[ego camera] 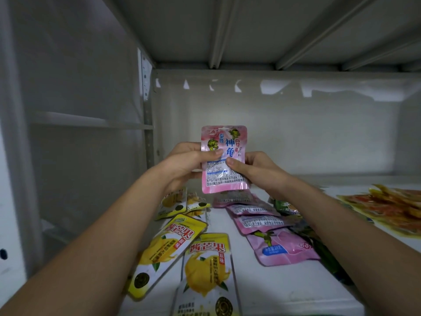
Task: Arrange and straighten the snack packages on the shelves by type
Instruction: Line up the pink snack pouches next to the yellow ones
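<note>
On the white shelf [262, 299], your left hand [182, 166] and right hand [257, 171] each pinch the pink packet [224, 142]; lay it squarely atop the pink row [262, 221].

A single view, worn on the person's head, faces forward and slightly down into a white shelf [296, 299] bay, close enough that both forearms enter from the bottom corners, at about 7 and 5 o'clock. The left hand [184, 165] and right hand [257, 169] meet just below the frame's centre. The underside of the shelf above [227, 26] fills 12 o'clock (the wide lens bends its edges). The back wall [296, 124] faces the camera squarely.
</note>
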Available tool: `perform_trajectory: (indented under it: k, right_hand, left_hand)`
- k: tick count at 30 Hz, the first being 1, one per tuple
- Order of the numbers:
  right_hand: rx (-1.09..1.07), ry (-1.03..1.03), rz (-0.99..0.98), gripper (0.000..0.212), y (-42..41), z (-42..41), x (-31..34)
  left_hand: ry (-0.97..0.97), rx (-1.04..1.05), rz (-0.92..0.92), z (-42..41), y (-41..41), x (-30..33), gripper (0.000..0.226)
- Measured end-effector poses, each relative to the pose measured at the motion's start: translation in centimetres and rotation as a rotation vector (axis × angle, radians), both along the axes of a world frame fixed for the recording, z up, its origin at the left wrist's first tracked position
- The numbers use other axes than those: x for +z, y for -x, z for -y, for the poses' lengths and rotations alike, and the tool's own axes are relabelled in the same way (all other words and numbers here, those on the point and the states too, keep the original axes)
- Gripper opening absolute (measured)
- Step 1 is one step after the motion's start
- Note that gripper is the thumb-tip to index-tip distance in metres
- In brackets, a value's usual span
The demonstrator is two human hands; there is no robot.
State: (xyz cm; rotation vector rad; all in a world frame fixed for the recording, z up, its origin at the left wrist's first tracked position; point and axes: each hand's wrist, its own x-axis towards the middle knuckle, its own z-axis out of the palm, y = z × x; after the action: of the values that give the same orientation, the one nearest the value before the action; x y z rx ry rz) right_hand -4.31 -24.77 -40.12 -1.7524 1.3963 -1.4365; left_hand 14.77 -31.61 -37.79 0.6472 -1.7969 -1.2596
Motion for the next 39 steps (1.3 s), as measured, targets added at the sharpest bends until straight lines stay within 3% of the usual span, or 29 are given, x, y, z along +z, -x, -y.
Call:
perform_trajectory:
  k: [8, 14, 19, 26, 30, 35, 39]
  right_hand:
    - [-0.002, 0.034, -0.038, 0.011, -0.3, 0.0, -0.1]
    - [0.021, -0.028, 0.013, 0.03, -0.6, -0.3, 0.2]
    - [0.034, -0.026, -0.017, 0.009, -0.3, -0.3, 0.1]
    - [0.016, -0.057, -0.047, 0.02, -0.7, -0.7, 0.1]
    - [0.009, -0.038, -0.024, 0.011, -0.6, -0.5, 0.1]
    - [-0.019, 0.006, -0.03, 0.007, -0.4, -0.4, 0.0]
    - [-0.071, 0.027, 0.001, 0.01, -0.1, -0.3, 0.0]
  left_hand:
    - [-0.049, 0.028, -0.068, -0.1, 0.2, -0.4, 0.025]
    - [-0.042, 0.051, -0.066, -0.1, 0.0, -0.2, 0.027]
    - [-0.048, 0.038, -0.04, -0.2, 0.0, -0.1, 0.029]
    - [-0.034, 0.022, -0.058, -0.2, 0.2, 0.2, 0.026]
    - [-0.005, 0.075, -0.059, -0.3, 0.3, 0.2, 0.02]
    - [0.004, 0.043, 0.13, -0.3, 0.0, -0.1, 0.037]
    - [0.052, -0.046, 0.346, -0.4, 0.1, -1.0, 0.025]
